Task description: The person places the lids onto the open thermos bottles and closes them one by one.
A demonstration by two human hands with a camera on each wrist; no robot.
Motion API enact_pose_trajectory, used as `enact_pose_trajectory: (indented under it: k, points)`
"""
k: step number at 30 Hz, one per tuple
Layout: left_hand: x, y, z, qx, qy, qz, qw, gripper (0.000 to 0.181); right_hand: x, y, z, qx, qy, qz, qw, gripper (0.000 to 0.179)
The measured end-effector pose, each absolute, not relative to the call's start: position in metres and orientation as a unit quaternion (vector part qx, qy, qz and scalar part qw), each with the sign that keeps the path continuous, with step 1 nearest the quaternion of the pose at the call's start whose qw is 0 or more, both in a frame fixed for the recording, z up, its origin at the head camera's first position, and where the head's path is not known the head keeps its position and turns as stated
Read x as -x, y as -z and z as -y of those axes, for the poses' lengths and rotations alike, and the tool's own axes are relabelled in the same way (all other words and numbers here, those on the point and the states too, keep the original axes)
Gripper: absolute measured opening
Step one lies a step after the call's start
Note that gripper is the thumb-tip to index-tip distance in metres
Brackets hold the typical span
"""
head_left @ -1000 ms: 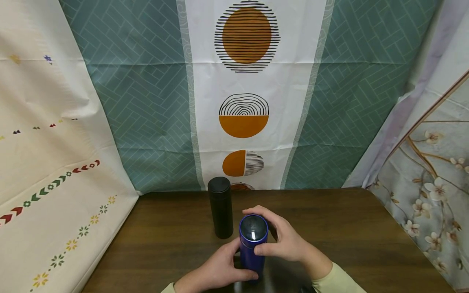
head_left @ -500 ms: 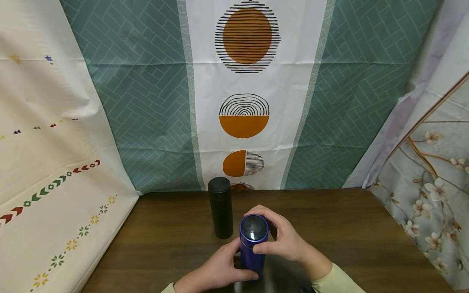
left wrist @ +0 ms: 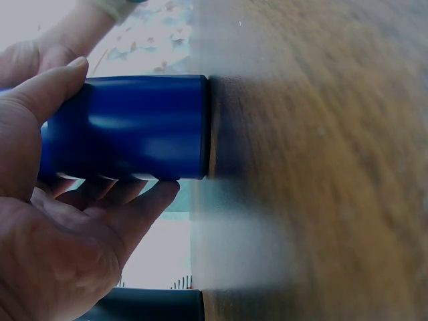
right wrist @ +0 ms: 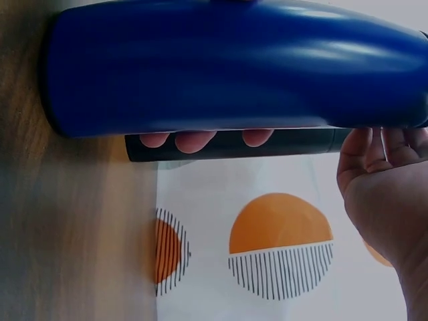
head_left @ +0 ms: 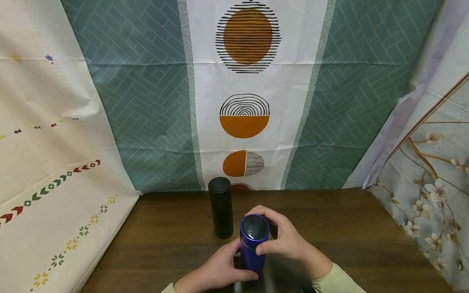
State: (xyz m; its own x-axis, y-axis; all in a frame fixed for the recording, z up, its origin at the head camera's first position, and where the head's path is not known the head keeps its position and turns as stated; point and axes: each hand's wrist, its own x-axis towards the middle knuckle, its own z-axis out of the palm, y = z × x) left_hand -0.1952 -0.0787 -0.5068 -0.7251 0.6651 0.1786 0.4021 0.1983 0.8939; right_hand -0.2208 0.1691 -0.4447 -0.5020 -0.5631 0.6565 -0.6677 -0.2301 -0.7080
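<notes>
A blue vacuum flask (head_left: 252, 258) with a glossy black-topped lid (head_left: 254, 228) stands upright on the table, near its front. My left hand (head_left: 222, 266) grips the flask's body from the left, thumb in front and fingers behind. From the right, my right hand (head_left: 285, 240) holds the lid at its rim, with the thumb on the near side. The left wrist view shows the flask's base (left wrist: 205, 127) down at the tabletop. In the right wrist view, left fingertips (right wrist: 195, 141) show past the flask's body (right wrist: 200, 67).
Behind and slightly left of the blue flask stands a black flask (head_left: 221, 209), upright. The brown wooden table (head_left: 329, 228) reaches back to a green and white patterned cloth (head_left: 154, 101). Patterned cloths also hang at the left and right.
Both hands keep their hold on the flask. The lid and right hand shift very slightly to the right, and the white glint on the lid's top is gone.
</notes>
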Motion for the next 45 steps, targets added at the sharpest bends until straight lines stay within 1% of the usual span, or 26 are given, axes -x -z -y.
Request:
enact_pose_trajectory:
  k: [7,15,20,26,31,37,41,45]
  points:
    - [0.1954,0.5066,0.0786,-0.349,-0.529,-0.763,0.129,0.074,0.2191,0.444,-0.1682,-0.486,-0.607,0.627,0.044,0.065]
    - [0.195,0.5062,0.0782,-0.348,-0.526,-0.766,0.126,0.074,0.2192,0.4474,-0.1676,-0.485,-0.602,0.631,0.06,0.07]
    - [0.195,0.5064,0.0785,-0.347,-0.524,-0.767,0.127,0.074,0.2185,0.4488,-0.1691,-0.482,-0.6,0.636,0.057,0.072]
    - [0.1951,0.5071,0.0789,-0.348,-0.522,-0.769,0.124,0.074,0.2177,0.4472,-0.1721,-0.493,-0.579,0.647,0.051,0.08]
    - [0.1953,0.5071,0.0791,-0.35,-0.523,-0.768,0.123,0.074,0.2196,0.4447,-0.172,-0.527,-0.561,0.636,0.056,0.072]
    - [0.1958,0.5075,0.0787,-0.354,-0.523,-0.767,0.117,0.076,0.2226,0.4467,-0.1699,-0.534,-0.568,0.623,0.07,0.064]
    - [0.1958,0.508,0.0785,-0.357,-0.52,-0.768,0.111,0.076,0.2234,0.4479,-0.1695,-0.528,-0.578,0.618,0.076,0.063]
    - [0.1955,0.5081,0.0784,-0.358,-0.516,-0.771,0.105,0.076,0.2223,0.4476,-0.1702,-0.508,-0.583,0.628,0.082,0.067]
